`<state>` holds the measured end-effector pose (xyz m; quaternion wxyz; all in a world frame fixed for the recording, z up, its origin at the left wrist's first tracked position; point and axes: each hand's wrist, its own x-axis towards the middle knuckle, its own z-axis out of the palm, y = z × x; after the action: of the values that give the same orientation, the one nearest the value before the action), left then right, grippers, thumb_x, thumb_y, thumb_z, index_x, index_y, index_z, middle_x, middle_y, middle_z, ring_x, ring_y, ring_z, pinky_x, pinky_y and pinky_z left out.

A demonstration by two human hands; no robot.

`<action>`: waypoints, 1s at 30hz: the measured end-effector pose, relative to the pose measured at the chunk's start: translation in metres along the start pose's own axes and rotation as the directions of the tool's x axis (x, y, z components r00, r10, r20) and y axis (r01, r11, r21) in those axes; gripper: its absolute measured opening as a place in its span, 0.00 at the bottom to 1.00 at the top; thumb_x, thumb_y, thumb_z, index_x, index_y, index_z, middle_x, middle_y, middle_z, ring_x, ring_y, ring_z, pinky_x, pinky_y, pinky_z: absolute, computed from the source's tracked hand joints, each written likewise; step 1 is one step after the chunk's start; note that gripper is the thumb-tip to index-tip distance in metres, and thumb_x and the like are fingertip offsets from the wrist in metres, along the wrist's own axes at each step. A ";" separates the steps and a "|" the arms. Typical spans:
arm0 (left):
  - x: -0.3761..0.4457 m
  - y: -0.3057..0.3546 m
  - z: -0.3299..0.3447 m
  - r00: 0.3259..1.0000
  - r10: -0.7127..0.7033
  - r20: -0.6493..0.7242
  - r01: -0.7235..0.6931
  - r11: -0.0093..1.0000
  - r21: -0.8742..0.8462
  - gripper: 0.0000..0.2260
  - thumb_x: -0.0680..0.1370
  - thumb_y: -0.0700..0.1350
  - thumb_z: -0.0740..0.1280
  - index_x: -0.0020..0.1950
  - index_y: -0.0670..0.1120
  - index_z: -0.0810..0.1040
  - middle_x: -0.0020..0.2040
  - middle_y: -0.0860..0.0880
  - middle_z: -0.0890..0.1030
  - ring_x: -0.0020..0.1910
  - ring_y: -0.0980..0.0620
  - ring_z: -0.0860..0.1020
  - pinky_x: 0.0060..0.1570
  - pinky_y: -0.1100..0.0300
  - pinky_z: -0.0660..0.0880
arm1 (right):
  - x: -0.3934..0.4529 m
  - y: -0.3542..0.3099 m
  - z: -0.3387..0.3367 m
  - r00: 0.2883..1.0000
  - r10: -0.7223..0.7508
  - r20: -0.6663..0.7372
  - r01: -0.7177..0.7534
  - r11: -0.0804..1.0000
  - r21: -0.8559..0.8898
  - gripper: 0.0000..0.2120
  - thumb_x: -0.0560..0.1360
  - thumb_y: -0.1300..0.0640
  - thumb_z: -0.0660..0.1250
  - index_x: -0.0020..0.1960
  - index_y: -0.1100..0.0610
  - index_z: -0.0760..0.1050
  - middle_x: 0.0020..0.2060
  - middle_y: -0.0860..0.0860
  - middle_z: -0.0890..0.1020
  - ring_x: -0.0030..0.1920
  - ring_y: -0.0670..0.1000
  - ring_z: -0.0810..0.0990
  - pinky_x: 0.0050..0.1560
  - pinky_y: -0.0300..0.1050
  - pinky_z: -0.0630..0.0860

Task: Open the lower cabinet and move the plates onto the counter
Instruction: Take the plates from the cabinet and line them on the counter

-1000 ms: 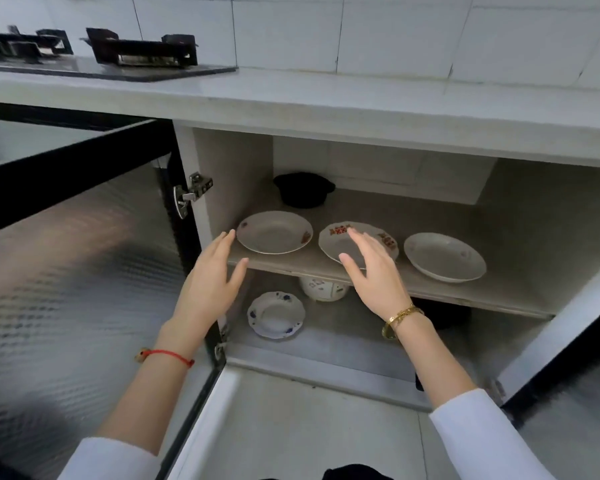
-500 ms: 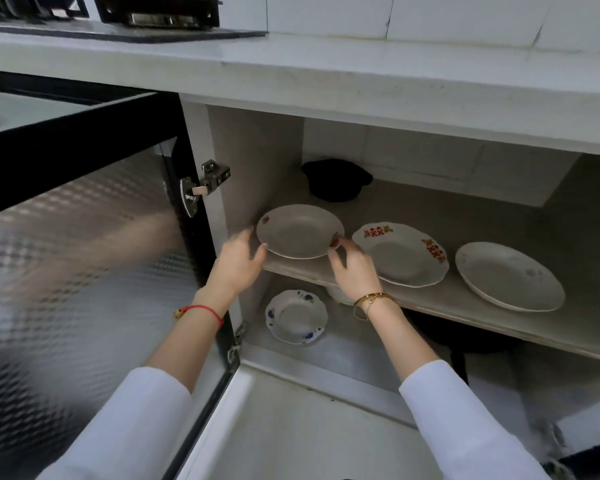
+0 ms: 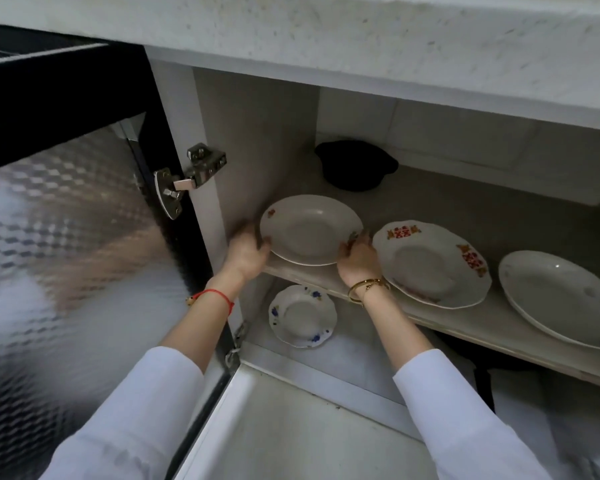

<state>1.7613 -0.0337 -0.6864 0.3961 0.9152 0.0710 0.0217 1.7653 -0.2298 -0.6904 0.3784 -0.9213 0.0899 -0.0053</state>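
Cabinet door [image 3: 66, 237] swung wide, I have now closed both hands on the leftmost plate [image 3: 309, 230] on the upper shelf [image 3: 465, 327], where a second ago they only reached: left hand [image 3: 246, 251] and right hand [image 3: 357, 258] grasping opposite rims. First lift to the counter [image 3: 361, 36] looks imminent.

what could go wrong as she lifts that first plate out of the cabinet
The left plate is held only by its rims, left hand and right hand, so the grip could slip. The red-patterned plate lies right beside the right hand and may get knocked. The counter edge overhangs, so the lifted plate could strike it.
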 end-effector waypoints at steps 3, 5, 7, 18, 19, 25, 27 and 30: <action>0.009 -0.003 0.003 1.000 -0.010 0.002 0.010 0.999 -0.042 0.20 0.81 0.44 0.62 0.71 0.39 0.67 0.68 0.38 0.73 0.67 0.41 0.72 0.62 0.57 0.67 | 0.004 0.001 0.002 0.999 0.046 -0.010 -0.045 0.997 0.059 0.31 0.80 0.59 0.54 0.76 0.65 0.42 0.73 0.63 0.63 0.72 0.61 0.64 0.72 0.51 0.63; 0.013 -0.005 0.005 1.000 -0.005 0.018 0.006 0.998 -0.062 0.19 0.81 0.43 0.62 0.71 0.40 0.67 0.68 0.39 0.74 0.66 0.41 0.72 0.62 0.57 0.67 | 0.006 0.002 0.003 0.997 0.073 -0.012 -0.071 0.989 0.131 0.32 0.79 0.60 0.55 0.77 0.64 0.42 0.73 0.63 0.64 0.72 0.62 0.65 0.72 0.51 0.63; 0.015 -0.006 0.007 0.999 0.012 0.038 -0.009 0.996 -0.091 0.19 0.81 0.42 0.61 0.72 0.42 0.67 0.68 0.41 0.74 0.66 0.41 0.72 0.63 0.55 0.67 | 0.008 0.002 0.003 0.996 0.089 -0.016 -0.084 0.979 0.184 0.31 0.79 0.61 0.56 0.77 0.63 0.46 0.72 0.62 0.66 0.71 0.62 0.66 0.71 0.51 0.64; -0.009 -0.018 0.006 0.998 0.065 0.013 -0.054 0.911 -0.409 0.20 0.79 0.35 0.61 0.71 0.42 0.69 0.67 0.43 0.76 0.67 0.45 0.73 0.68 0.45 0.69 | -0.018 0.014 -0.007 0.995 -0.053 -0.088 0.081 0.934 0.348 0.21 0.78 0.62 0.59 0.70 0.55 0.65 0.63 0.55 0.77 0.64 0.57 0.74 0.59 0.41 0.67; -0.016 -0.018 0.006 0.997 0.078 -0.001 -0.071 0.897 -0.437 0.20 0.79 0.36 0.61 0.71 0.42 0.69 0.66 0.44 0.76 0.67 0.46 0.73 0.68 0.46 0.69 | -0.024 0.014 -0.008 0.992 -0.076 -0.103 0.109 0.922 0.372 0.22 0.78 0.62 0.59 0.71 0.55 0.64 0.63 0.55 0.76 0.64 0.56 0.74 0.61 0.42 0.68; -0.070 -0.018 -0.005 0.973 0.202 -0.114 -0.232 0.807 -0.543 0.19 0.79 0.35 0.62 0.70 0.46 0.72 0.64 0.51 0.78 0.65 0.54 0.75 0.62 0.65 0.71 | -0.073 0.020 -0.019 0.970 -0.190 -0.155 0.242 0.843 0.480 0.21 0.78 0.64 0.60 0.70 0.56 0.65 0.60 0.50 0.78 0.62 0.51 0.75 0.65 0.46 0.71; -0.093 -0.020 -0.010 0.967 0.224 -0.125 -0.254 0.778 -0.575 0.20 0.79 0.36 0.62 0.68 0.52 0.72 0.62 0.57 0.79 0.64 0.59 0.75 0.62 0.67 0.71 | -0.096 0.025 -0.021 0.967 -0.218 -0.129 0.253 0.805 0.537 0.21 0.78 0.64 0.59 0.70 0.53 0.65 0.61 0.45 0.76 0.65 0.46 0.74 0.66 0.41 0.69; -0.129 -0.023 -0.016 0.963 0.224 -0.151 -0.269 0.746 -0.610 0.22 0.79 0.35 0.62 0.65 0.60 0.72 0.61 0.63 0.78 0.63 0.64 0.74 0.60 0.70 0.70 | -0.131 0.033 -0.024 0.968 -0.228 -0.100 0.245 0.799 0.549 0.23 0.79 0.64 0.59 0.73 0.53 0.61 0.64 0.41 0.74 0.66 0.42 0.72 0.68 0.38 0.68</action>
<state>1.6299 -0.0258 -0.6899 0.6678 0.7318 -0.0480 0.1271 1.6295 -0.2469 -0.6888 0.6251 -0.7747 -0.0257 -0.0919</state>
